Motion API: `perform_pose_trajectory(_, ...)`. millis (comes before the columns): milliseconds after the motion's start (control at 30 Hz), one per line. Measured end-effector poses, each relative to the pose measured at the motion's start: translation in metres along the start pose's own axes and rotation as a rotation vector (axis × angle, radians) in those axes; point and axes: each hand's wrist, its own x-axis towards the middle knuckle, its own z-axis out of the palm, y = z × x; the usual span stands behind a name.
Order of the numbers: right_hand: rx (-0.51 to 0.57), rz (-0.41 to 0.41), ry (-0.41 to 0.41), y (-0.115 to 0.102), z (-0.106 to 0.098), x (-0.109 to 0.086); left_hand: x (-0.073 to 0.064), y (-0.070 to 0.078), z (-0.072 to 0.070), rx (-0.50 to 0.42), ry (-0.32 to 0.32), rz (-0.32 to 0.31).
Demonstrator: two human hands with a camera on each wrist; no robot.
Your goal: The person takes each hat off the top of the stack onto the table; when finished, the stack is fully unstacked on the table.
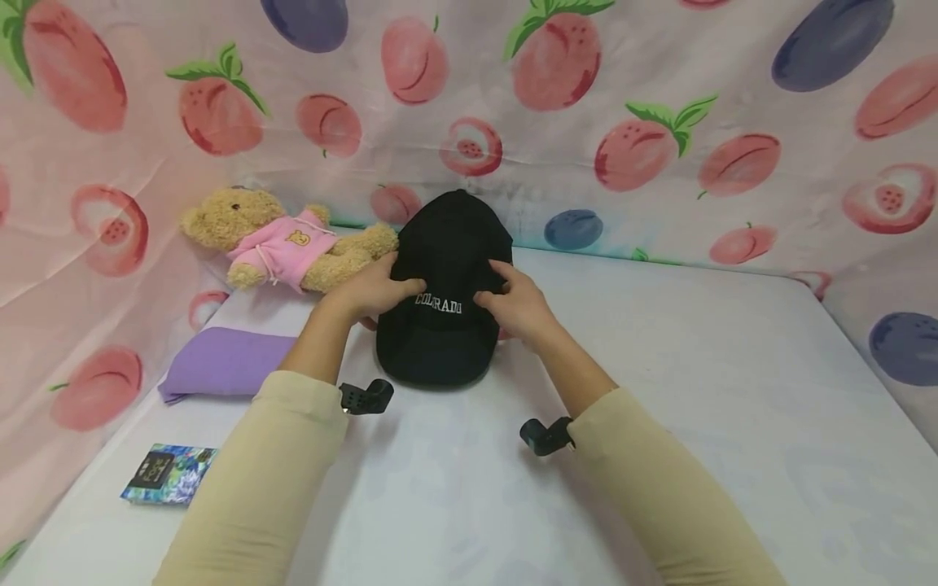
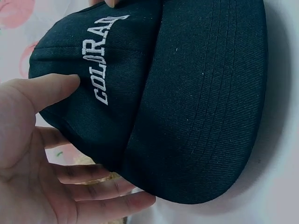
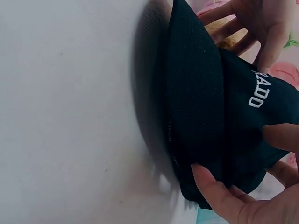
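Observation:
A black baseball cap (image 1: 454, 244) with white "COLORADO" lettering stands tipped up over the white surface, its brim toward me. On its left side my left hand (image 1: 372, 290) holds it, thumb on the front panel beside the lettering. In the left wrist view that hand's fingers (image 2: 93, 173) spread along and behind the cap's edge. My right hand (image 1: 522, 306) grips the opposite side, its thumb pressing the front panel. The right wrist view shows one finger (image 3: 210, 186) near the brim's corner and others reaching behind the crown. The inside of the cap is hidden.
A teddy bear (image 1: 286, 244) in a pink top lies at the back left, its feet close to the cap. Nearer sit a purple cloth item (image 1: 227, 362) and a small colourful packet (image 1: 168, 474), partly behind my left sleeve. Fruit-printed fabric (image 1: 659, 73) hangs around the white surface (image 1: 696, 366).

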Motion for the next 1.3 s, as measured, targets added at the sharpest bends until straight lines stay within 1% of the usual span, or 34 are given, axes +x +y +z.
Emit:
perform_pose_trajectory(133,-0.004,-0.009,0.004,-0.002,-0.003,-0.001,-0.003,0.002,-0.002,-0.004,0.016,0.011)
perform_pose_trajectory(300,0.007,-0.029,-0.001,-0.007,-0.010,-0.005,-0.006,0.007,-0.004,-0.012,0.019,0.032)
perform_pose_trajectory(500,0.033,-0.044,-0.018,-0.009,-0.021,-0.010,-0.011,0.017,-0.004,-0.035,0.024,0.046)
perform_pose_trajectory(600,0.008,-0.051,-0.015,-0.008,-0.026,-0.013,-0.012,0.022,-0.003,-0.034,0.026,0.050)
perform_pose_trajectory(667,-0.027,-0.056,-0.011,-0.008,-0.028,-0.014,-0.013,0.023,-0.003,-0.032,0.027,0.055)
perform_pose_trajectory(767,-0.077,-0.063,-0.003,-0.008,-0.032,-0.015,-0.014,0.024,-0.002,-0.020,0.032,0.064)
perform_pose_trajectory(900,-0.114,-0.077,0.010,-0.007,-0.036,-0.015,-0.014,0.025,-0.001,0.004,0.044,0.076)
perform_pose_trajectory(1000,-0.119,-0.078,0.010,-0.007,-0.039,-0.017,-0.014,0.025,-0.001,0.020,0.051,0.090)
perform_pose_trajectory(1200,-0.096,-0.084,-0.006,-0.007,-0.051,-0.019,-0.013,0.027,-0.002,0.042,0.059,0.143)
perform_pose_trajectory(1300,-0.095,-0.082,-0.010,-0.008,-0.058,-0.021,-0.013,0.029,-0.002,0.048,0.069,0.156)
